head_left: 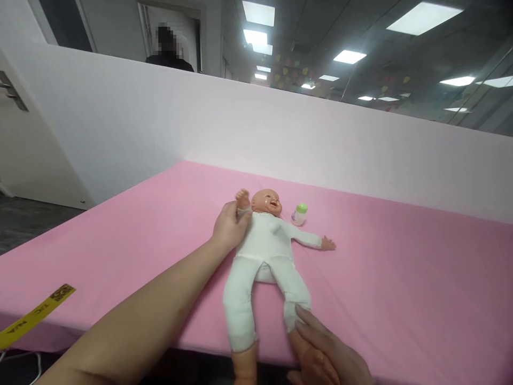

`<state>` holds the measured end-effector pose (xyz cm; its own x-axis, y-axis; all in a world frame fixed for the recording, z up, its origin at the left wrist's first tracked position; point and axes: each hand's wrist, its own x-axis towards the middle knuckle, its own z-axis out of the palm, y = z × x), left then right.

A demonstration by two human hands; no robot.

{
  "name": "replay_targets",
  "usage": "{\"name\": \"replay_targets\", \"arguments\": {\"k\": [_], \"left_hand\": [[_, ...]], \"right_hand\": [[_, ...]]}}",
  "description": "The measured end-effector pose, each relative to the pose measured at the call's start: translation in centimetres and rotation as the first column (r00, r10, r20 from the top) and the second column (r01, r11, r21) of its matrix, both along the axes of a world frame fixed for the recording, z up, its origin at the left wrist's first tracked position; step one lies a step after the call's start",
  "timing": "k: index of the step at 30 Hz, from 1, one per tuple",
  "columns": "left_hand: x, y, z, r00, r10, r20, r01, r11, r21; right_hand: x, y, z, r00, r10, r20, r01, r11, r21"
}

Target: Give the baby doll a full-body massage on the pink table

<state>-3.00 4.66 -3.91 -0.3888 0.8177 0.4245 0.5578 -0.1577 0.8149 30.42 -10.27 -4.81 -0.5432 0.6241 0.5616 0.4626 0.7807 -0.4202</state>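
Observation:
A baby doll [264,238] in a white bodysuit lies face up, its head toward the wall and its feet past the front edge of the pink-covered table [385,267]. My left hand [229,227] is closed around the doll's arm at image left, by the sleeve cuff, and the doll's hand sticks out above it. Around the lower leg at image right, near the foot, my right hand [332,345] is wrapped, partly cut off by the frame's bottom. The doll's other arm stretches out to the right on the cloth.
Beside the doll's head stands a small baby bottle [298,215] with a green cap. A yellow printed strip [38,316] lies over the front left edge. A white partition [304,139] borders the table's back. Beyond it is a person [170,51]; a door [36,144] is at left.

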Motion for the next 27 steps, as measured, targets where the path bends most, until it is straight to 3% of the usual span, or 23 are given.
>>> {"name": "replay_targets", "arguments": {"k": [3, 8, 17, 23, 27], "left_hand": [[1.1, -0.6, 0.2, 0.946, -0.116, -0.304, 0.121, 0.993, -0.002], [1.6, -0.3, -0.3, 0.804, -0.226, -0.550, 0.208, 0.973, -0.096], [2.0, -0.6, -0.3, 0.652, -0.250, -0.716, 0.214, 0.966, -0.143], [2.1, -0.8, -0.1, 0.591, -0.225, -0.775, 0.144, 0.974, -0.173], [2.2, -0.8, 0.0, 0.642, -0.202, -0.739, 0.124, 0.979, -0.159]], "right_hand": [[-0.7, 0.7, 0.9, 1.000, -0.018, -0.008, 0.018, 0.999, 0.051], [-2.9, 1.7, 3.6, 0.993, -0.109, -0.054, 0.111, 0.993, 0.048], [-6.0, 4.7, 6.5, 0.991, -0.133, -0.007, 0.131, 0.983, -0.129], [-8.0, 6.0, 5.7, 0.990, -0.135, 0.037, 0.140, 0.966, -0.219], [-7.9, 6.1, 5.1, 0.992, -0.125, -0.001, 0.122, 0.974, -0.192]]}}
